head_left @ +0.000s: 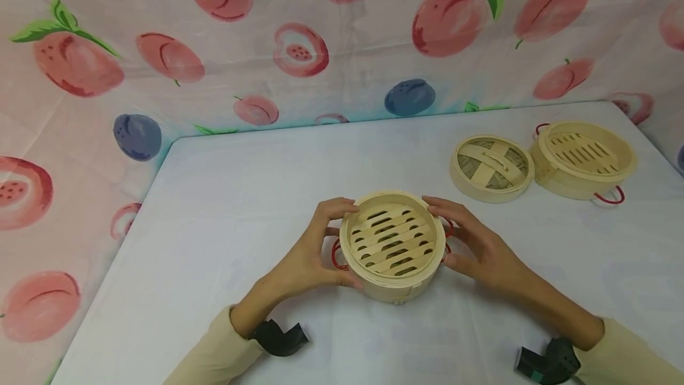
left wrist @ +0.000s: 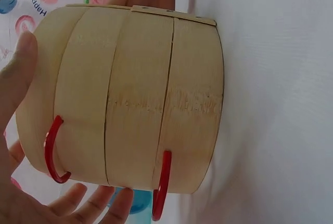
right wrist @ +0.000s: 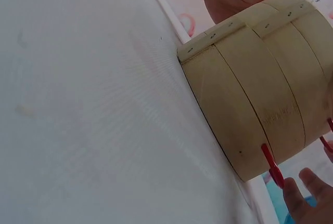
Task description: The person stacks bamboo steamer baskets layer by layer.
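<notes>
A stack of round bamboo steamer baskets stands upright on the white table, slatted bottom showing in the open top tier. Red loop handles stick out from its sides at two heights. My left hand holds the stack's left side, thumb at the front and fingers at the back of the rim. Opposite it, my right hand grips the right side in the same way, near the red handles there. Both wrist views show the plain bamboo wall with its seams close up; some fingers are hidden behind it.
A woven bamboo steamer lid lies at the back right. Touching or close beside it is another steamer basket with red handles. The white tabletop meets a fruit-patterned cloth behind and at the left.
</notes>
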Demonstrator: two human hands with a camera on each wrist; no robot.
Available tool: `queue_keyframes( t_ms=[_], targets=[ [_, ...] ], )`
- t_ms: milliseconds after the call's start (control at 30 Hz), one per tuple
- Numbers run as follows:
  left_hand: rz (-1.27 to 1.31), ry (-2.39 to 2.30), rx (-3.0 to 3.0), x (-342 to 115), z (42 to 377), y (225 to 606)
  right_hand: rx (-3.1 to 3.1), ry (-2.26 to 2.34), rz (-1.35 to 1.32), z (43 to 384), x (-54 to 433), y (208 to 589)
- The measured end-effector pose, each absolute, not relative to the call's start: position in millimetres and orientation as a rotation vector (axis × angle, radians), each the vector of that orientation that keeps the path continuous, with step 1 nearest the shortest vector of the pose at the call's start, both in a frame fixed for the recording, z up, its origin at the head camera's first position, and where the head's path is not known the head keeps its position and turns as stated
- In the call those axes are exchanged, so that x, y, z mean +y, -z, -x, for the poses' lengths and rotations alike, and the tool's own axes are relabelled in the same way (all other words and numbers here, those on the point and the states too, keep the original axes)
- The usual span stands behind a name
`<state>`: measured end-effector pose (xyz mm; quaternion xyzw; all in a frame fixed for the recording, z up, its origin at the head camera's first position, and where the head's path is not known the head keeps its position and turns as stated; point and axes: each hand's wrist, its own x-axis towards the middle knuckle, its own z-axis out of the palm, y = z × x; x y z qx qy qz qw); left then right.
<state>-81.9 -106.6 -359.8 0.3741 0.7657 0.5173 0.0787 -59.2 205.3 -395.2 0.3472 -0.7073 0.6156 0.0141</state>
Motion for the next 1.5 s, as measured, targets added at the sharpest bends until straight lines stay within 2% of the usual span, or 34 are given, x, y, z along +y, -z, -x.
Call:
queue_keyframes(
  t_ms=[333, 700, 1200, 1500],
  targets=[
    [-1.150, -1.517, 2.263, -107, 84, 367, -2.283, -1.656, -1.106, 58, 204, 391],
    [-1.156, -1.531, 2.239, -105, 84, 374, -2.314, -1.682, -1.057, 53, 201, 387],
    [-1.320, -1.434, 2.387, -101, 84, 386, -2.317, -1.757, -1.013, 46, 199, 384],
    [-1.367, -1.510, 2.441, -102, 88, 389, -2.390, -1.674, -0.892, 46, 196, 382]
  ],
)
